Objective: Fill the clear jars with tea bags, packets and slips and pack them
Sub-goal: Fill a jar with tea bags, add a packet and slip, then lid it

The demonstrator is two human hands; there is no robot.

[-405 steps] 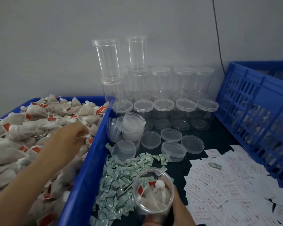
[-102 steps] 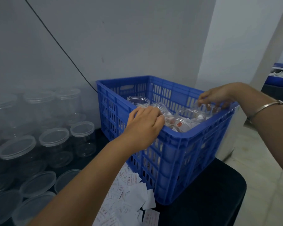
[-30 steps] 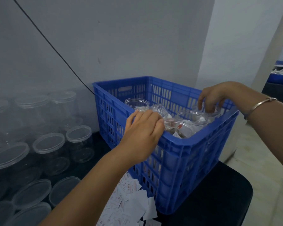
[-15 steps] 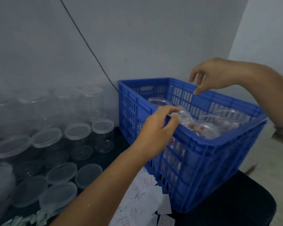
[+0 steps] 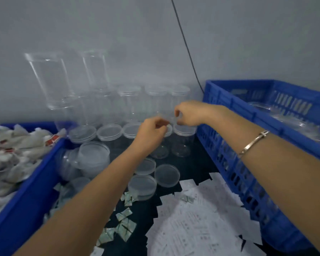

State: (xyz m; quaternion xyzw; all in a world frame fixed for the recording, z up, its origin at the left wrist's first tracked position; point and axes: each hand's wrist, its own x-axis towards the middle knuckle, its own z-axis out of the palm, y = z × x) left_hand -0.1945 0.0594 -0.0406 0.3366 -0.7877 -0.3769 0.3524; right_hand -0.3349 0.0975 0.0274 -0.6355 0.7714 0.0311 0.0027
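left hand (image 5: 151, 131) and right hand (image 5: 189, 115), both curled, pinching 1 clear jar (image 5: 171, 122) between them

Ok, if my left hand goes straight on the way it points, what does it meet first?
Probably the lidded clear jar in the front row, at the fingertips of your left hand; blur hides whether they touch. Your right hand is just beyond.

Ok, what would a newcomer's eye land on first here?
The left hand and right hand meet over a clear jar in the middle; their grip is too blurred to tell. Flanking them are a blue bin heaped with tea bags on the left and a blue crate on the right, with white slips spread in front.
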